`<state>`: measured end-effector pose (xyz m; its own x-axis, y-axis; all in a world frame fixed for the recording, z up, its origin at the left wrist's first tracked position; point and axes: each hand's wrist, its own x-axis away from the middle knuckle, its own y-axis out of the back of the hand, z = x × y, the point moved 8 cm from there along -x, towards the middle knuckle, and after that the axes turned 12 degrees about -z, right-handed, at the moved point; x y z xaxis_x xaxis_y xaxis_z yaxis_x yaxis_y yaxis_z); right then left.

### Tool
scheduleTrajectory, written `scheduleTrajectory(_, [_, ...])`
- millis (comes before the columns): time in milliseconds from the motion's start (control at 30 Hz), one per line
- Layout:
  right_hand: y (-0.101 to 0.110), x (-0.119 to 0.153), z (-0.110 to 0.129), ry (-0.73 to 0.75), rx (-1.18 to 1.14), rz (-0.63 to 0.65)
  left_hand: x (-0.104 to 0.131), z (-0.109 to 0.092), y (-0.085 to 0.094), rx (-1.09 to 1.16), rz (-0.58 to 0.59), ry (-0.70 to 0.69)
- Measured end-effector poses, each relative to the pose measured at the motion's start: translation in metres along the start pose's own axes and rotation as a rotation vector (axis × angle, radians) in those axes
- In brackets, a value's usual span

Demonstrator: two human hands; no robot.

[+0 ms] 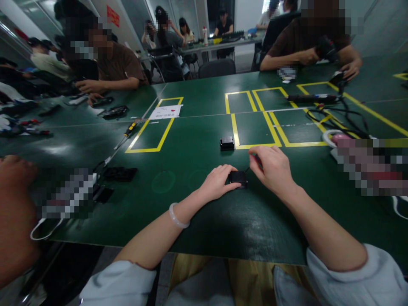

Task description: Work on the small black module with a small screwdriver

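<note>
A small black box-shaped part (239, 179) lies on the green table (197, 229). My left hand (219, 182), with a pale bracelet on its wrist, grips this part from the left, thumb along its near side and fingers at its far side. Just right of the part is my right hand (272, 165), its fingers pinched around a thin dark item (247, 169) whose tip points toward the part's upper right corner; most of it is hidden by the fingers. Beyond my hands sits a second black part (227, 143), touched by neither hand.
Yellow tape rectangles (159, 149) mark the table. A yellow-black screwdriver (130, 128), a white paper (166, 111) and black parts (120, 173) are at left. Black cables (353, 114) lie at right. A person's arm (15, 212) is at the left edge; two people sit opposite.
</note>
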<state>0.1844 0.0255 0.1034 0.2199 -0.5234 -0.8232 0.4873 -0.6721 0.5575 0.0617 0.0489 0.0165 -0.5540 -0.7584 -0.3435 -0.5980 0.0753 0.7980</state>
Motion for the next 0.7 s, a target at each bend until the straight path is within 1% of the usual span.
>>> scheduleTrajectory(133, [0.0021,-0.0004,-0.0009,-0.014,-0.025,-0.023,0.0001,0.0005,-0.0005,0.006,0.004,0.007])
scheduleTrajectory(300, [0.0021,0.0009,-0.0015,-0.003,-0.014,-0.020,0.0001,-0.0001,-0.0001,0.005,-0.002,0.002])
scheduleTrajectory(500, [0.0074,-0.0003,0.0007,-0.023,-0.020,-0.091,0.0003,-0.0008,0.0002,-0.014,-0.011,-0.008])
scheduleTrajectory(700, [0.0047,0.0014,-0.0005,-0.032,-0.037,-0.068,0.0004,-0.0015,-0.0001,-0.018,-0.006,-0.002])
